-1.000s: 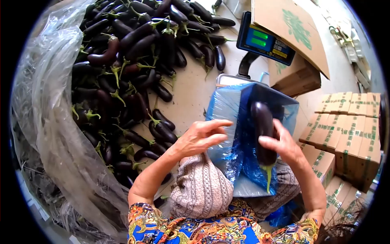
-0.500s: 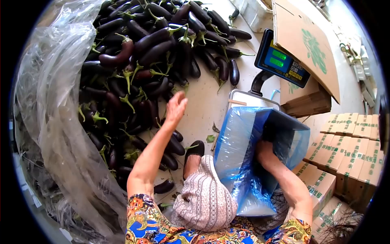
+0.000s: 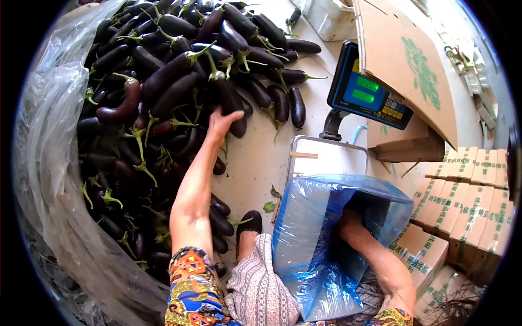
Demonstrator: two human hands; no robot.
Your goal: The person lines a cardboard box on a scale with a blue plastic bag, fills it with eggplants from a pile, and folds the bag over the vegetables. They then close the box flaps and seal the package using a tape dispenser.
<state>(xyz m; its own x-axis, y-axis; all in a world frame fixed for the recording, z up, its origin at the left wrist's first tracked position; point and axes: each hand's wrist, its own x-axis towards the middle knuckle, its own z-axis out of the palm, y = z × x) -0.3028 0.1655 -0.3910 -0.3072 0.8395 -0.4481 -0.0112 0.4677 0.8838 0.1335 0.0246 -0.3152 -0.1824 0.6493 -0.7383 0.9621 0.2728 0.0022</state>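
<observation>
My left hand [image 3: 219,124] is at the edge of a large pile of dark purple eggplants. Its thumb lies across one eggplant [image 3: 229,98] with a green stem, while the other fingers are wrapped out of sight beneath it. On my right, a box lined with blue plastic film [image 3: 304,217] leans toward me, its opening facing my side. My right hand [image 3: 350,224] reaches inside that opening. Shadow hides its fingers and anything they may hold.
Behind the box stands a scale with a metal platform [image 3: 331,157] and a lit display [image 3: 367,89]. An open carton [image 3: 405,65] rises beside it. Taped cartons [image 3: 462,212] are stacked at right; clear plastic sheeting [image 3: 60,163] borders the pile at left.
My left hand has moved forward to the pile and closed around an eggplant. The lined box has shifted toward me, uncovering more of the scale platform. My right hand stays inside it.
</observation>
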